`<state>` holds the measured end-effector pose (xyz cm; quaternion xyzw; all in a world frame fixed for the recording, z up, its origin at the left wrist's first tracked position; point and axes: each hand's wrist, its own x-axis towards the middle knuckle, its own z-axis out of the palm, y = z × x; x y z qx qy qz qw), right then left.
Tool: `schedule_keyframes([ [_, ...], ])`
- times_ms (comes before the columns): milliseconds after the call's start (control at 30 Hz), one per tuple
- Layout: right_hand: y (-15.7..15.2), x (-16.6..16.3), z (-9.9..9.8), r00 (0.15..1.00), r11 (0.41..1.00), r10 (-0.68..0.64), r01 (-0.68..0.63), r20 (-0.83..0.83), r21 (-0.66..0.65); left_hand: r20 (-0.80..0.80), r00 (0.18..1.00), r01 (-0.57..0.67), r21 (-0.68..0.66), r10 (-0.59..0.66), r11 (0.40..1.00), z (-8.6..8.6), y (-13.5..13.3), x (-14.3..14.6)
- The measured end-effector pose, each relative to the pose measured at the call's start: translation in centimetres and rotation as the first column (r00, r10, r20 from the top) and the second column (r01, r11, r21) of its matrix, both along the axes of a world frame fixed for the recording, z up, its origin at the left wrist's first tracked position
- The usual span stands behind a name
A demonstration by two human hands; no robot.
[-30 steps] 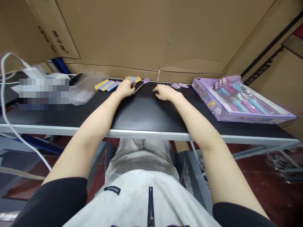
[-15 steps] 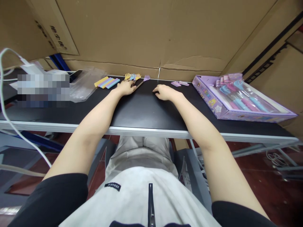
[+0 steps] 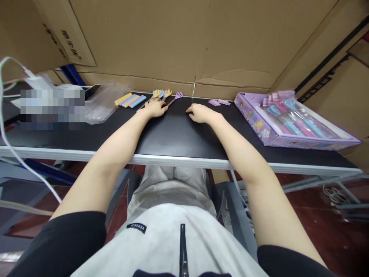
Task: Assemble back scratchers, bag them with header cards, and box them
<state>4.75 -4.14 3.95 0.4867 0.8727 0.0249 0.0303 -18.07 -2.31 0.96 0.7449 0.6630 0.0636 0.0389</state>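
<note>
My left hand [image 3: 155, 108] lies palm down at the back of the black table, fingers spread over the thin rods of several small claw-headed back scratchers. Past its fingertips show a yellow claw head [image 3: 156, 93], a blue one and another yellow one, close together. A purple claw head [image 3: 178, 95] stands a little apart on the right, its rod running toward my fingers. My right hand [image 3: 200, 113] rests on the tabletop with loosely bent fingers apart and nothing visible in it. Left of my left hand is a row of yellow, purple and blue handles [image 3: 130, 100].
Small pink-purple packets [image 3: 215, 102] lie behind my right hand. A purple display box [image 3: 311, 144] with bagged pink and blue scratchers is at the right. Clear plastic bags [image 3: 102, 105] and a white cable [image 3: 25, 163] are at the left. Cardboard [image 3: 173, 42] walls off the back.
My left hand has slid slightly to the right over the rods. The leftmost yellow claw head has shifted right, closer to the blue one. My right hand has stayed in place.
</note>
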Motion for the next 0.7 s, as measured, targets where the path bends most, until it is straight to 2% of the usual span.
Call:
schedule_keyframes([
  [300, 0.2, -0.1, -0.2, 1.000, 1.000, -0.013, 0.013, -0.002, -0.005, 0.008, 1.000, 0.003, 0.126, -0.004, 0.992, -0.2, -0.3, 1.0],
  [700, 0.2, 0.0, -0.7, 0.998, 0.997, -0.002, 0.008, -0.064, 0.083, 0.075, 0.996, 0.038, 0.159, -0.050, 0.987, -0.4, -0.2, 1.9],
])
